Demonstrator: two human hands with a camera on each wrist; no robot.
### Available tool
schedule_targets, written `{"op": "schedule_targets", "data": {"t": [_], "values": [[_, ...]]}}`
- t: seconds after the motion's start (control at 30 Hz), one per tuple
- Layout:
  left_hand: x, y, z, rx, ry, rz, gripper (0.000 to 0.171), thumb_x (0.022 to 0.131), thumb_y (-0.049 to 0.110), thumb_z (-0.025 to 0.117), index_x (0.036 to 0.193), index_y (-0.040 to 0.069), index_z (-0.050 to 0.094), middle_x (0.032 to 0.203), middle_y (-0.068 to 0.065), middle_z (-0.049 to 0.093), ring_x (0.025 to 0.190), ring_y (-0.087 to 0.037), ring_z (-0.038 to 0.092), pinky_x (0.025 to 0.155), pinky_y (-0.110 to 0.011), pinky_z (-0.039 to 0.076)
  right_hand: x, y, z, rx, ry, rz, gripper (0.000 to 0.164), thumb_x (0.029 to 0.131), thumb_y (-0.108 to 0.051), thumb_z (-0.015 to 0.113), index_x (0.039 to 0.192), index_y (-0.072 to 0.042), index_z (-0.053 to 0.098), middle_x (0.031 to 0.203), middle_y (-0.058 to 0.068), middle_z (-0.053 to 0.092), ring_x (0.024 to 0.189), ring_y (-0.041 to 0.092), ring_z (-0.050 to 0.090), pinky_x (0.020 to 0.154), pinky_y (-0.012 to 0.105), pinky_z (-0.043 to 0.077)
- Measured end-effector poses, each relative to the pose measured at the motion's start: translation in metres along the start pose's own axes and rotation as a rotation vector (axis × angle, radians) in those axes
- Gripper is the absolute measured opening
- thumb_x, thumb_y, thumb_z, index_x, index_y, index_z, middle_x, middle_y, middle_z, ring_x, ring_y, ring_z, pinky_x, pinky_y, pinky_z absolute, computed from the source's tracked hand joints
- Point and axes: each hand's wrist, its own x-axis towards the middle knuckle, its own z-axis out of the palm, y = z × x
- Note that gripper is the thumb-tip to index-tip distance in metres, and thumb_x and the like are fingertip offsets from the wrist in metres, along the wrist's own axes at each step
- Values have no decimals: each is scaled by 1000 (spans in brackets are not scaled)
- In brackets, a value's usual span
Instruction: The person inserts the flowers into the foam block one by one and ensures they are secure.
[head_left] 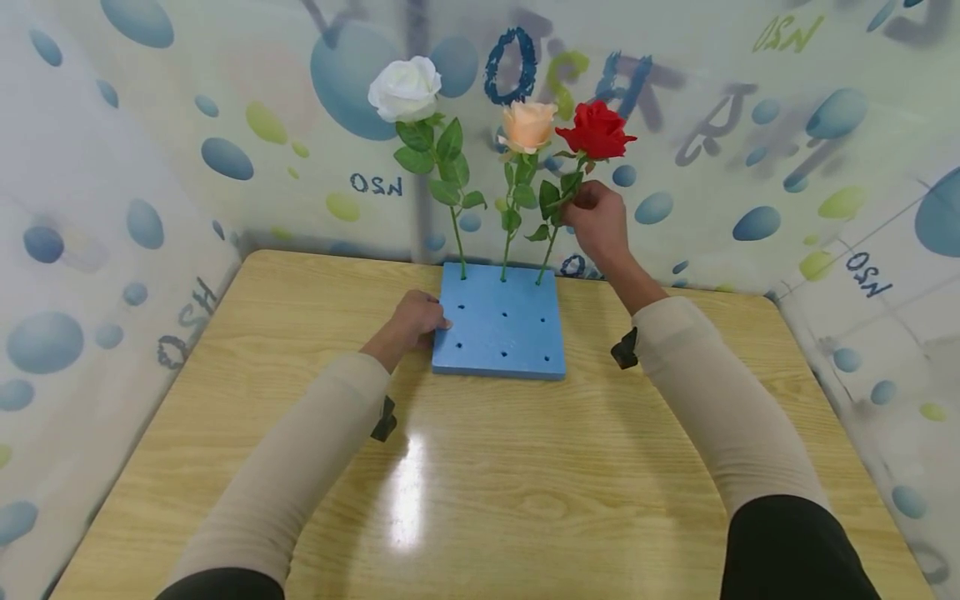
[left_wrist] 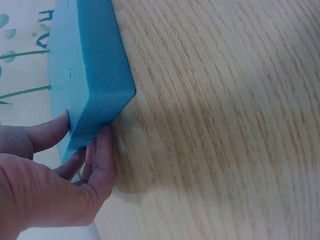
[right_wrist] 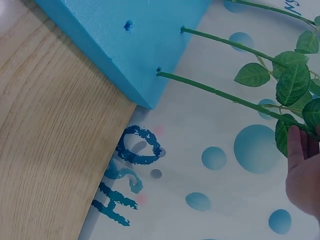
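A blue foam board (head_left: pixel 495 333) with rows of small holes lies on the table. Three artificial roses stand in its back row: a white rose (head_left: pixel 406 89), a peach rose (head_left: pixel 528 127) and a red rose (head_left: pixel 596 131). My left hand (head_left: pixel 417 320) grips the board's left edge, thumb on the top face and fingers against the side, as the left wrist view shows. With my right hand (head_left: pixel 600 222) I pinch the red rose's stem among its leaves, below the bloom. The lower end of that stem (right_wrist: pixel 215 91) sits in the corner hole.
The wooden table (head_left: pixel 480 492) runs up to a patterned wall covering (head_left: pixel 300 192) close behind the board. More of this covering rises at the left and right sides. Several unfilled holes show in the board's front two rows.
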Motion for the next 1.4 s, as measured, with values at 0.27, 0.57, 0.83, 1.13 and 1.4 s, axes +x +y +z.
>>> {"op": "schedule_targets", "data": {"t": [0.27,0.57,0.83,1.13,1.4], "values": [[-3,0,-1,-11,-7,4,56,93,1,59,146,3,40,143,-17,47,127,-30,50,99,-44,49,-3,2,2,-31,-27,33,29,93,-21,60,114,-1,60,103,10,64,91,19,62,84,27,54],[-6,2,-2,-12,-17,7,55,94,2,58,146,3,39,144,-17,47,128,-30,49,100,-43,49,-4,7,5,-70,-45,32,29,95,-19,56,118,-1,59,107,13,64,94,21,63,86,28,54],[-3,0,-2,-14,-14,-1,57,93,1,59,146,3,40,144,-17,47,128,-31,49,100,-44,49,-8,7,3,-119,-12,17,31,96,-23,56,118,-1,59,109,14,65,93,22,61,82,28,53],[-7,4,-4,-33,-47,-18,59,93,1,59,147,3,37,145,-18,45,129,-31,48,100,-44,49,-14,6,-6,-138,-27,40,34,96,-23,58,122,-2,61,116,14,64,103,24,58,88,34,51],[-6,4,-5,-18,-57,-11,59,93,1,59,147,2,36,145,-18,44,130,-31,47,100,-44,49,-20,9,-16,-153,-72,72,35,96,-24,60,125,-4,60,115,12,63,104,23,57,86,32,50]]}}
